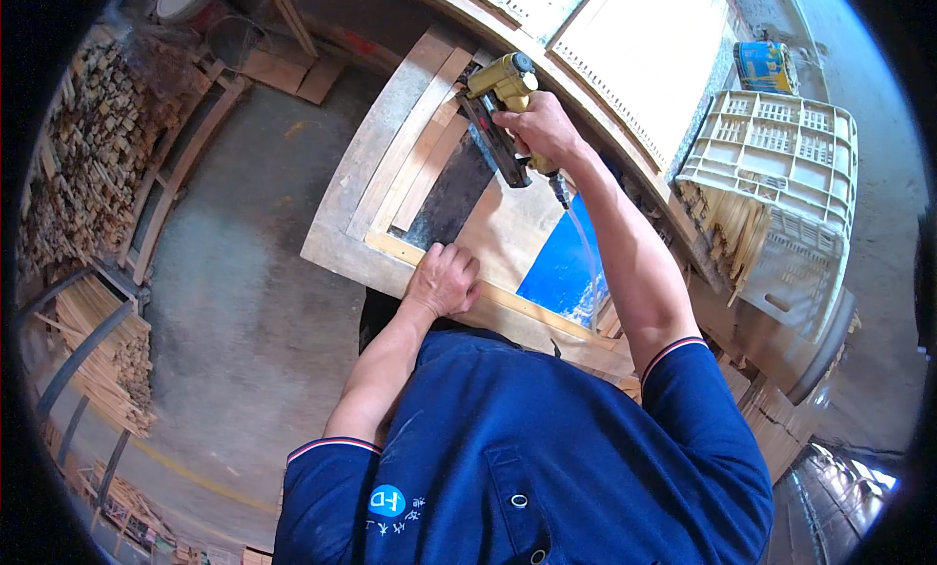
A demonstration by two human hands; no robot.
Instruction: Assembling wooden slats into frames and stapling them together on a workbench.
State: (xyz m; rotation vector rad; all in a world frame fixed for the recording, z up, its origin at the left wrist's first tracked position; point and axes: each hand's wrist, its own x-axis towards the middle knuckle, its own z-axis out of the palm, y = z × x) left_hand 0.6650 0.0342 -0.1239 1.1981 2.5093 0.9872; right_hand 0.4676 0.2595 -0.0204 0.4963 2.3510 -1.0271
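My right hand (543, 128) grips a yellow and black pneumatic nail gun (500, 104), held with its nose over the far end of the wooden slats (418, 165). A clear air hose (589, 262) hangs from the gun's handle. My left hand (444, 279) presses down on a near wooden slat (508, 300) of a rectangular frame that lies on the workbench board (337, 243). A dark panel (451, 199) and a blue sheet (561, 267) show inside the frame.
A white plastic crate (781, 189) holding thin wood strips stands at the right. Stacks of cut wood sticks (83, 155) pile up at the left by metal racks. A concrete floor (244, 302) lies left of the bench. A blue can (764, 65) sits beyond the crate.
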